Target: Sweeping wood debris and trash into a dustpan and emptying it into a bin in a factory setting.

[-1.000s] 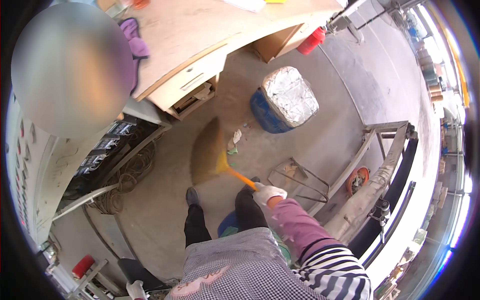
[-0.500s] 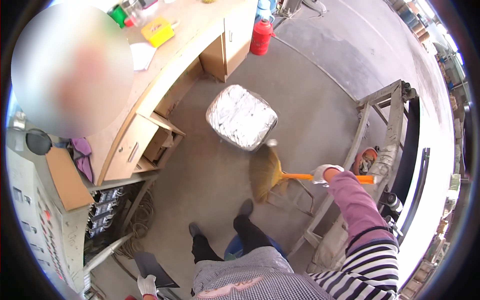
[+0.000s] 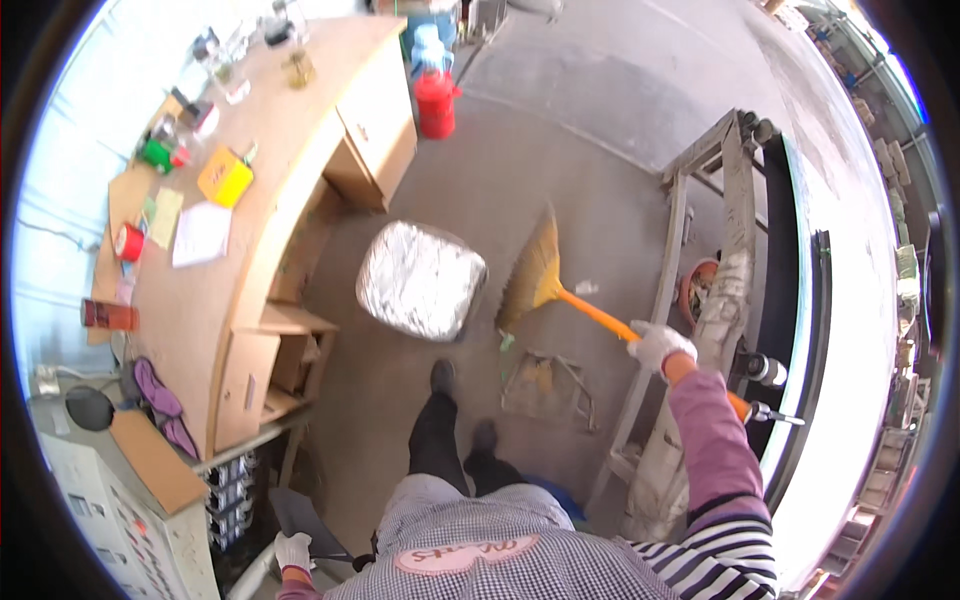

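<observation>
My right hand [image 3: 662, 347], in a white glove, is closed round the orange handle of a broom [image 3: 535, 275]. Its yellow-brown bristles fan out over the floor, just right of a foil-covered, box-like thing [image 3: 425, 278]. Low at the left, my left hand [image 3: 293, 551], also gloved in white, is closed at the edge of a dark grey, flat dustpan [image 3: 308, 522]; the fingers are partly hidden. A small pale scrap [image 3: 586, 287] and a greenish scrap [image 3: 506, 342] lie near the bristles.
A wooden desk [image 3: 275, 205] stands at the left, with a red jug [image 3: 435, 105] past its far end. A metal frame [image 3: 690, 250] runs along the right, beside a reddish pot [image 3: 697, 290]. Near my feet lies a low metal stand [image 3: 590, 400]. A control cabinet [image 3: 120, 510] is lower left.
The broom's bristles have swung up and to the far side, and its handle now slants. My feet have stepped, and the view has shifted, showing more of the desk. Both hands keep their holds.
</observation>
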A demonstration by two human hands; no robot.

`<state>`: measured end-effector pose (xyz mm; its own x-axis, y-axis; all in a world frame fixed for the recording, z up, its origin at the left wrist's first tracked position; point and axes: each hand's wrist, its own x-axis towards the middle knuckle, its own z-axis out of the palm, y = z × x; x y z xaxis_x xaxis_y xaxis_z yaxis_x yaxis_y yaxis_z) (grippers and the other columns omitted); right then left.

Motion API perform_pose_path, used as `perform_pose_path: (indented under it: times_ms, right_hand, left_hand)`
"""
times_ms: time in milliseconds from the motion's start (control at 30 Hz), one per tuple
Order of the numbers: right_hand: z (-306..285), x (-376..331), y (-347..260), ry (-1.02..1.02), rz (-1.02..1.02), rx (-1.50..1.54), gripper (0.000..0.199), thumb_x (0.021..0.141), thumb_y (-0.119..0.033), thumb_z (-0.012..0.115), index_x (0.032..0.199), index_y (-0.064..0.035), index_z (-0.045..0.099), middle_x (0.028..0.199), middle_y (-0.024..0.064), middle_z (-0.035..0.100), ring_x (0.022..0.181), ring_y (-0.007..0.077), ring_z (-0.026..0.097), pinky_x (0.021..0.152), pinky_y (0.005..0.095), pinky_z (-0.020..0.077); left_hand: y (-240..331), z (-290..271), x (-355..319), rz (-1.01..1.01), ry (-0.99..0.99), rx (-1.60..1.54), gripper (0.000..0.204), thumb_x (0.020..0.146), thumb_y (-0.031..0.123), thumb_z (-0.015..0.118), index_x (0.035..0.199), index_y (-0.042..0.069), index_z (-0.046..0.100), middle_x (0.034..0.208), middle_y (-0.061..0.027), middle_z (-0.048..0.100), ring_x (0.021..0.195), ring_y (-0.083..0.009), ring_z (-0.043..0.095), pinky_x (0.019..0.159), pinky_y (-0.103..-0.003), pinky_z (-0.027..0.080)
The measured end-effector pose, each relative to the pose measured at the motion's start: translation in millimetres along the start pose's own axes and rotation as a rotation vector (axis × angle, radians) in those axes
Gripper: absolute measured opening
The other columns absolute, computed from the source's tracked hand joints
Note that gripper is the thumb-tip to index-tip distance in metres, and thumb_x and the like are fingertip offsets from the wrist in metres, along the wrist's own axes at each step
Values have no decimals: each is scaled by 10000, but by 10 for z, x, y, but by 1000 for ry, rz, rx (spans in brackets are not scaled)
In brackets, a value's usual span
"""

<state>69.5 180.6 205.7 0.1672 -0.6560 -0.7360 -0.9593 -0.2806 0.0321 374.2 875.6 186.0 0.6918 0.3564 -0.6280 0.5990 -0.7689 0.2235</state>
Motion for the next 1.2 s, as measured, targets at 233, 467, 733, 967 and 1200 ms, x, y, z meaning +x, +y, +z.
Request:
perform_pose_path:
  times_ms: [233,467,733,967,1200]
  right_hand:
    - [367,-238,445,126,147,317,580,867,-384,551,1413,-195,495,1136,139,680,998,297,671,850,424,524]
    - [487,-347,231,73,319,987,378,840,-231,651,1183,-72,645,669,48,623,495,161,580,448,346,460]
    - [292,273,267,84,116,685,361,852,-283,645,1159,-98,683,657,63,616,559,188,627,454,362,484]
    - [-1129,526,-518,-86,275,1028,310,880,-278,677,1072,-38,711,670,47,608,567,184,609,529,334,512]
    - [-2289,1809,-463,-514,47,1514,226,884,-200,689,852,16,627,657,68,587,485,191,577,448,315,495]
  left_hand:
    - [1409,289,396,161,-183,156,286,712,91,664,989,18,665,744,-120,644,573,-270,631,442,-394,516]
    - [2052,205,472,248,-185,323,241,725,113,711,944,32,650,743,-139,644,547,-300,629,438,-407,501]
    - [2276,661,624,269,-172,304,388,713,214,713,1005,-40,679,1028,-268,685,997,-412,657,853,-420,536]
    - [3523,815,-652,445,-61,540,465,899,401,559,1232,77,571,1158,-251,634,1080,-422,607,863,-533,478]
    - [5758,1834,-1571,714,4,-26,659,822,355,633,1378,26,502,1322,-251,566,1229,-371,538,1005,-407,429]
